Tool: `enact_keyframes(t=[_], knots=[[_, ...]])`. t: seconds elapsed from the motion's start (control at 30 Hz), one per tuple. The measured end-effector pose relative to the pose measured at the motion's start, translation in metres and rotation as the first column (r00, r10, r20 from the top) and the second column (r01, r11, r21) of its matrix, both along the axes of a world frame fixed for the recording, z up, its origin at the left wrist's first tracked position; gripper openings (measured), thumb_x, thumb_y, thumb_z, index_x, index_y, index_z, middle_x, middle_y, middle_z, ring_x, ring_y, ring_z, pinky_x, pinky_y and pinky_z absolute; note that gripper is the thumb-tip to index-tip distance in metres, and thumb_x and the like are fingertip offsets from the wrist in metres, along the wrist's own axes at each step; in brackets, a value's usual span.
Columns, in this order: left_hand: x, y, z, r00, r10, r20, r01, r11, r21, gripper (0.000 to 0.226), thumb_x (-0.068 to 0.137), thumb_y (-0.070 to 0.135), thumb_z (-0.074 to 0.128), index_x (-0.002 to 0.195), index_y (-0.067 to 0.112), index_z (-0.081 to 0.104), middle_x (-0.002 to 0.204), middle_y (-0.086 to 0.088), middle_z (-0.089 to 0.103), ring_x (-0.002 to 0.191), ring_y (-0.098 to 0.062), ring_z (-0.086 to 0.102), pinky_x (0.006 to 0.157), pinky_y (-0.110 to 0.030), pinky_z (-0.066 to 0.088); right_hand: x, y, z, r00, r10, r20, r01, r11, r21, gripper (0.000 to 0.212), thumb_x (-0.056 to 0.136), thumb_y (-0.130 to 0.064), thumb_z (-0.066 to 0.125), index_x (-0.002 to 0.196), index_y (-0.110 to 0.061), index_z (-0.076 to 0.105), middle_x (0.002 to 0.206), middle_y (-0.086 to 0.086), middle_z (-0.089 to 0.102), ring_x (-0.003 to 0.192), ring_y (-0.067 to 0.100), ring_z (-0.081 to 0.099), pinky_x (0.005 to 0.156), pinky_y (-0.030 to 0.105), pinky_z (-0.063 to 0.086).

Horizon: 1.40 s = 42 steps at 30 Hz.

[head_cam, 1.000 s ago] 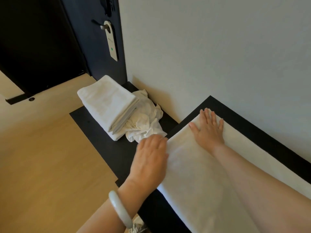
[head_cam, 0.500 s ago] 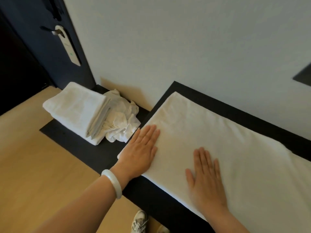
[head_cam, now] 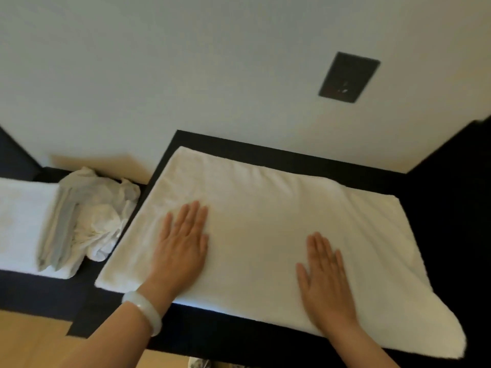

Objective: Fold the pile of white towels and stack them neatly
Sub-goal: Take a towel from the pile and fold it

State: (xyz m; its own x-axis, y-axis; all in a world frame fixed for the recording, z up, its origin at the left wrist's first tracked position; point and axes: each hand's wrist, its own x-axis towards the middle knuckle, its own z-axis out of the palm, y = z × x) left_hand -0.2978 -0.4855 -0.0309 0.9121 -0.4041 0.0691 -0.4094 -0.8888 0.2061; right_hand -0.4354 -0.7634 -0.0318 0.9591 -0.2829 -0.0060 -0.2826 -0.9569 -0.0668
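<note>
Towel (head_cam: 265, 221) is spread flat on the counter (head_cam: 239, 333), pressed down by left hand (head_cam: 183, 251) and right hand (head_cam: 324, 282), fingers straight, nothing gripped. Its right corner looks hung off the counter's front edge, so the towel could get dragged off mid-fold.

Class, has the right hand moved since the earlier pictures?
Yes. The right hand slid from the towel's far-left corner by the wall toward its near edge, rightwards.

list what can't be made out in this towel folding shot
Head view:
1. Folded stack: cut off by the left edge, towel count unclear.
2. Spread towel: patches hidden under left hand and right hand.
3. Wall plate: blurred, markings unreadable.
</note>
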Motion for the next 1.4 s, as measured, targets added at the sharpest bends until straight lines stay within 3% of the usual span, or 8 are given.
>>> enact_keyframes(t=[0.3,0.6,0.7,0.83,0.9,1.1,1.27,1.4], knots=[[0.001,-0.133,0.008,0.948,-0.310,0.075,0.310,0.951,0.004,0.058,0.099,0.032,0.024,0.150,0.007,0.033,0.158,-0.012,0.030,0.147,-0.030,0.026,0.116,-0.048,0.011,0.048,0.047,0.009,0.999,0.033,0.009,-0.034,0.995,0.092,0.059,0.090,-0.036,0.038,0.135,-0.005,0.060,0.143,0.011,0.055,0.133,0.023,0.052,0.113,0.040,0.018],[0.004,-0.139,-0.011,0.946,-0.309,0.097,0.307,0.951,0.032,0.061,0.099,0.041,0.020,0.153,0.014,0.035,0.159,-0.008,0.031,0.147,-0.026,0.027,0.119,-0.047,0.012,-0.063,-0.090,0.021,0.976,-0.202,-0.082,0.209,0.975,0.080,0.083,0.087,-0.069,-0.013,0.156,-0.022,-0.014,0.164,-0.006,-0.018,0.142,-0.002,-0.026,0.115,0.020,-0.023],[0.003,-0.141,-0.010,0.951,-0.295,0.090,0.294,0.955,0.034,0.061,0.098,0.040,0.023,0.151,0.014,0.038,0.158,-0.007,0.032,0.146,-0.026,0.029,0.118,-0.046,0.011,-0.026,-0.062,0.029,0.983,-0.180,0.016,0.179,0.981,0.072,0.087,0.088,-0.062,-0.003,0.158,-0.011,0.000,0.164,-0.001,-0.009,0.147,0.005,-0.016,0.118,0.025,-0.019],[0.003,-0.141,-0.009,0.947,-0.308,0.094,0.307,0.951,0.027,0.059,0.101,0.040,0.020,0.149,0.012,0.043,0.156,-0.009,0.037,0.144,-0.027,0.035,0.116,-0.046,0.016,0.038,0.006,0.019,0.982,0.169,0.084,-0.179,0.975,0.134,0.060,0.096,-0.039,0.035,0.143,-0.004,0.050,0.152,0.010,0.046,0.142,0.023,0.040,0.116,0.039,0.016],[0.004,-0.138,-0.010,0.940,-0.323,0.106,0.323,0.946,0.017,0.060,0.103,0.039,0.016,0.149,0.012,0.042,0.157,-0.009,0.035,0.144,-0.028,0.034,0.116,-0.047,0.016,0.042,-0.001,0.005,0.971,0.236,-0.039,-0.230,0.965,0.128,0.060,0.096,-0.041,0.034,0.144,-0.008,0.049,0.155,0.005,0.040,0.143,0.021,0.040,0.118,0.039,0.013],[0.002,-0.135,-0.012,0.936,-0.326,0.130,0.328,0.945,0.003,0.058,0.102,0.036,0.019,0.154,0.014,0.030,0.161,-0.006,0.025,0.149,-0.025,0.022,0.117,-0.045,0.013,0.022,-0.112,0.023,0.986,-0.126,-0.110,0.126,0.992,-0.008,0.078,0.092,-0.057,-0.005,0.158,-0.016,-0.007,0.165,-0.003,-0.014,0.151,0.009,-0.015,0.120,0.030,-0.017],[0.003,-0.139,-0.014,0.944,-0.310,0.112,0.309,0.951,0.027,0.061,0.104,0.036,0.011,0.147,0.009,0.045,0.154,-0.010,0.040,0.144,-0.028,0.034,0.115,-0.045,0.016,0.050,-0.051,0.028,0.992,0.124,-0.032,-0.124,0.992,0.019,0.066,0.093,-0.043,0.030,0.142,-0.005,0.052,0.150,0.010,0.048,0.139,0.023,0.045,0.118,0.035,0.007],[0.004,-0.163,-0.009,0.966,-0.240,0.098,0.240,0.971,0.010,0.058,0.103,0.035,0.020,0.139,0.004,0.053,0.147,-0.013,0.048,0.139,-0.027,0.040,0.116,-0.040,0.009,0.047,-0.049,0.025,0.941,0.290,-0.172,-0.275,0.955,0.108,0.060,0.097,-0.046,0.034,0.148,-0.016,0.047,0.155,-0.001,0.042,0.142,0.013,0.040,0.120,0.030,0.005]])
